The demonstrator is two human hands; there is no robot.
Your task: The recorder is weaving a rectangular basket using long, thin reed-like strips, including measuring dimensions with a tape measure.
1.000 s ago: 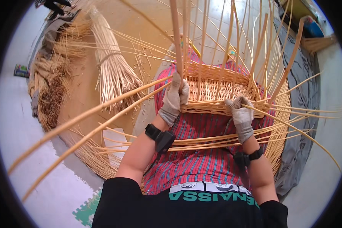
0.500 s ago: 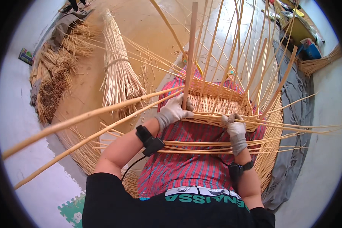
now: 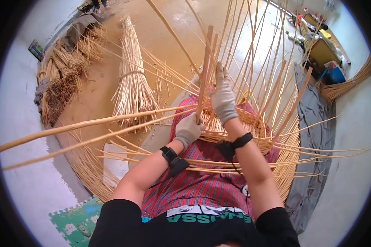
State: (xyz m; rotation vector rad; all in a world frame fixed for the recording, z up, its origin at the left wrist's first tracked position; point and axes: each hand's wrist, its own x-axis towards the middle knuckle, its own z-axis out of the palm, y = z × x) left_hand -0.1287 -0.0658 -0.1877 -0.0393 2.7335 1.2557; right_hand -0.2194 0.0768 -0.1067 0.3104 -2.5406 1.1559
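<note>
A partly woven wicker basket point(image 3: 257, 131) rests across my lap on a red striped cloth point(image 3: 193, 187). Long thin rods and some flat wooden stakes rise from its sides. My left hand point(image 3: 189, 129), in a pale glove, is closed around the basket's near left corner at the foot of a tall flat stake point(image 3: 204, 78). Two thick rods point(image 3: 90, 120) stretch out leftward from that corner. Also gloved, my right hand point(image 3: 224, 98) is raised over the basket, its fingers stretched upward beside the upright rods. Whether it touches one of them I cannot tell.
Several loose rods point(image 3: 210, 163) lie across my lap. A tied bundle of pale rods point(image 3: 132, 78) is on the floor ahead. More bundles point(image 3: 64, 76) line the left wall. Grey cloth point(image 3: 313, 156) and long rods point(image 3: 290, 168) lie to the right; a green mat point(image 3: 80, 222) is lower left.
My right hand has left the basket's near right rim and moved up and left over the basket, its fingers straightened. My left hand stays at the left corner, slightly lower on the stake.
</note>
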